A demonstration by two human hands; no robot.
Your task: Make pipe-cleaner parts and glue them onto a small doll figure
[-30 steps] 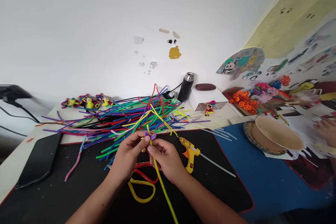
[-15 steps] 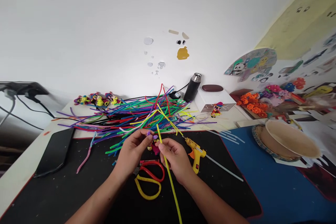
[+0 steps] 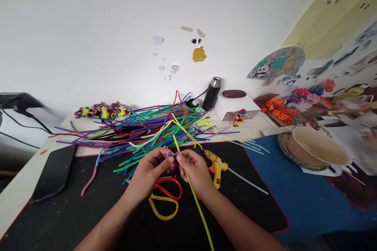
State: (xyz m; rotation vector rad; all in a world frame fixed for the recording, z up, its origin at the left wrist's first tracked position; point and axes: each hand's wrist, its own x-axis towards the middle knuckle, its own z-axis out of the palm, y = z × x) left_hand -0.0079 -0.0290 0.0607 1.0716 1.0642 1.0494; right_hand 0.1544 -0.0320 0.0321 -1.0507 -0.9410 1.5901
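Note:
My left hand (image 3: 149, 170) pinches a small purple and magenta pipe-cleaner figure (image 3: 169, 154), mostly covered by the fingers. My right hand (image 3: 196, 169) meets it from the other side, thumb and fingertips closed at the figure's purple part. A long yellow pipe cleaner (image 3: 198, 204) passes through my right hand, its short end up and its long end hanging toward me. Below the hands lie scissors (image 3: 163, 218) with one red and one yellow handle. Just right of my right hand is a yellow glue gun (image 3: 218, 166) with a clear glue stick in its back.
Behind the hands spreads a pile of coloured pipe cleaners (image 3: 141, 129). Several finished figures (image 3: 103, 111) sit at back left, another figure (image 3: 239, 117) by a white box (image 3: 235, 106). A phone (image 3: 54, 174) lies left, a black flask (image 3: 211, 96) stands behind, a bowl (image 3: 321, 147) right.
Both hands have drawn closer together, and my right fingertips now touch the figure's purple part. The yellow pipe cleaner stays in my right hand. The whole view has shifted slightly.

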